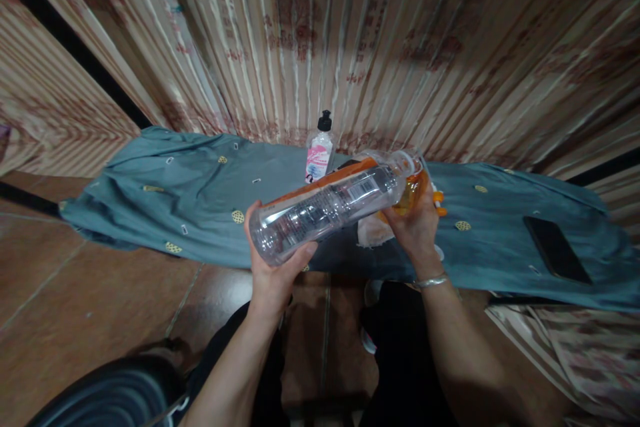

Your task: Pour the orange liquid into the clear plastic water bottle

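My left hand (pixel 275 273) is wrapped round the base of a large clear plastic bottle (pixel 330 207) with an orange strip and printed text. The bottle lies tilted across the view, its neck pointing right and slightly up. At the neck, my right hand (pixel 415 223) is closed round a clear container with orange contents (pixel 413 190); the bottle and fingers partly hide it. Whether the two touch I cannot tell. Behind them a small clear bottle with a black cap and pink label (pixel 319 153) stands upright. A whitish crumpled item (pixel 374 230) lies under my right hand.
A teal patterned cloth (pixel 200 193) covers the long narrow surface. On its right lies a black phone (pixel 556 248). An orange piece (pixel 439 203) shows beside my right hand. A pleated curtain (pixel 300 47) hangs behind; a dark round seat (pixel 110 393) is at lower left.
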